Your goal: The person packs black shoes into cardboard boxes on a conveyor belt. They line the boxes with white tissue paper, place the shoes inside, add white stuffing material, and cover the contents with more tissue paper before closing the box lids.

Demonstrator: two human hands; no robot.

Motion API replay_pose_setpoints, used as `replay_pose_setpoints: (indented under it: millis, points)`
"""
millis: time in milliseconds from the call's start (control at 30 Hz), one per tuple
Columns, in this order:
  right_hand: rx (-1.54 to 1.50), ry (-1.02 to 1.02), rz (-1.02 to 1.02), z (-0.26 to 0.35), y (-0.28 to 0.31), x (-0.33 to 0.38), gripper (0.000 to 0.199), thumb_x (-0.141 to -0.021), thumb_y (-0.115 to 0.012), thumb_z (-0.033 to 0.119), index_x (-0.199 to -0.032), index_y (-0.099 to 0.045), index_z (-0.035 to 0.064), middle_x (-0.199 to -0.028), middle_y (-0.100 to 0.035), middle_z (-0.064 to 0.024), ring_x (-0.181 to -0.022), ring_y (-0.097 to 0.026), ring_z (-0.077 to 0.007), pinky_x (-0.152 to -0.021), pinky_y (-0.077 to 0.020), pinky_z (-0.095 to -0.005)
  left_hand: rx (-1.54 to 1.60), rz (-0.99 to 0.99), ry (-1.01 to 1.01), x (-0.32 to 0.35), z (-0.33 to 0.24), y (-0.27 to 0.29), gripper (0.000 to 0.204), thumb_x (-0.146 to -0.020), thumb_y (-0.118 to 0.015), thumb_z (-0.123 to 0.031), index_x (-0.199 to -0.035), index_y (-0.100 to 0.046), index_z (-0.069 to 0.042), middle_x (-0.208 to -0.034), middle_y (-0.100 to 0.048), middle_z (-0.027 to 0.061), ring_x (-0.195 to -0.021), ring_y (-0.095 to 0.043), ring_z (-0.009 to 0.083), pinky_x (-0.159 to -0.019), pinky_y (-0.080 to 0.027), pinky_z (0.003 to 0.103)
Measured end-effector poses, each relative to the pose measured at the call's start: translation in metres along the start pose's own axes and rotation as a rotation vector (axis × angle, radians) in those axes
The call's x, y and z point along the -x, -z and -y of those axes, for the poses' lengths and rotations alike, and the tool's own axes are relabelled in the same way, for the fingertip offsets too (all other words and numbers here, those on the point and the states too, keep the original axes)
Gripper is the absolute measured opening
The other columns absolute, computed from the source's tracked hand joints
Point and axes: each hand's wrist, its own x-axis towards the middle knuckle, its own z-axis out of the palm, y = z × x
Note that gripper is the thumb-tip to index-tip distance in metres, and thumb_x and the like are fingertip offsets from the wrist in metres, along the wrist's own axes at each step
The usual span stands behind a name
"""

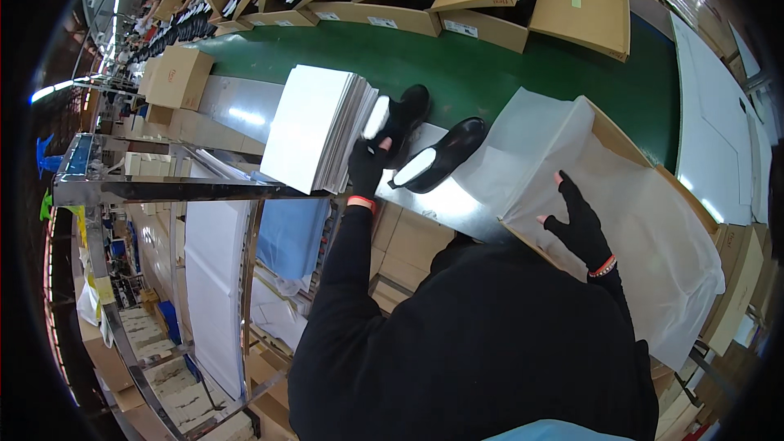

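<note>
My left hand (367, 168), in a black fingerless glove, closes on the heel end of a black shoe (408, 112) with white stuffing in its opening. A second black shoe (457, 149), also stuffed with white, lies just to the right on the bench's metal edge. Over an open cardboard box (618, 140) my right hand (581, 224), gloved the same way, is spread with thumb and fingers apart. White tissue paper (653, 237) lines this box and drapes over its sides. The right hand is above or lightly on the tissue; which one cannot be told.
A thick stack of white sheets (309, 122) stands left of the shoes. Several open shoe boxes (482, 28) line the far side of the green belt (327, 53). A metal frame (188, 190) juts in at the left, and a closed carton (175, 77) sits beyond it.
</note>
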Motion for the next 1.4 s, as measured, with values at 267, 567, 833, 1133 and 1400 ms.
replay_pose_setpoints:
  millis: [267, 567, 833, 1133, 1400]
  points:
    - [-0.073, 0.012, -0.016, 0.029, 0.007, 0.008, 0.062, -0.080, -0.074, 0.021, -0.134, -0.048, 0.0056, -0.132, -0.054, -0.0133, -0.120, -0.053, -0.0260, -0.100, -0.0420, -0.0349, 0.608, -0.113, -0.052, -0.053, -0.107, 0.076, 0.034, -0.094, -0.060, -0.030, -0.083, -0.065, 0.002, -0.065, -0.060, 0.0012, -0.061, -0.050, 0.0092, -0.056, -0.038, 0.028]
    - [-0.361, 0.043, -0.199, 0.027, 0.025, 0.007, 0.051, -0.086, -0.067, 0.014, -0.133, -0.050, 0.0049, -0.126, -0.058, -0.0099, -0.114, -0.058, -0.0211, -0.095, -0.0443, -0.0334, 1.383, 0.308, 0.169, -0.031, -0.216, 0.095, 0.054, -0.094, -0.053, -0.043, -0.124, -0.053, 0.003, -0.113, -0.062, 0.0129, -0.099, -0.063, 0.0205, -0.088, -0.050, 0.030]
    - [-0.978, 0.103, -0.207, 0.027, 0.049, 0.010, 0.064, -0.097, -0.046, 0.045, -0.137, -0.039, -0.0048, -0.124, -0.056, -0.0195, -0.110, -0.059, -0.0268, -0.094, -0.0475, -0.0382, 1.543, 0.563, 0.342, -0.011, -0.256, 0.077, 0.050, -0.093, -0.057, -0.040, -0.124, -0.054, -0.001, -0.116, -0.062, 0.0121, -0.098, -0.065, 0.0211, -0.085, -0.053, 0.032]
    - [-0.985, 0.152, -0.211, 0.058, 0.065, 0.021, 0.074, -0.093, -0.050, 0.053, -0.137, -0.039, -0.0053, -0.126, -0.054, -0.0214, -0.111, -0.059, -0.0280, -0.096, -0.0460, -0.0398, 1.932, 1.074, 0.474, 0.015, -0.282, 0.067, 0.065, -0.096, -0.040, -0.054, -0.137, -0.041, -0.005, -0.129, -0.054, 0.0194, -0.113, -0.059, 0.0330, -0.092, -0.052, 0.047]
    - [-1.028, 0.147, -0.141, 0.061, 0.061, 0.025, 0.068, -0.094, -0.051, 0.048, -0.135, -0.042, -0.0051, -0.124, -0.056, -0.0201, -0.112, -0.059, -0.0271, -0.097, -0.0453, -0.0393, 1.824, 1.046, 0.516, 0.023, -0.259, 0.027, 0.061, -0.099, -0.035, -0.050, -0.138, -0.041, -0.003, -0.131, -0.053, 0.0186, -0.119, -0.055, 0.0315, -0.102, -0.044, 0.041]
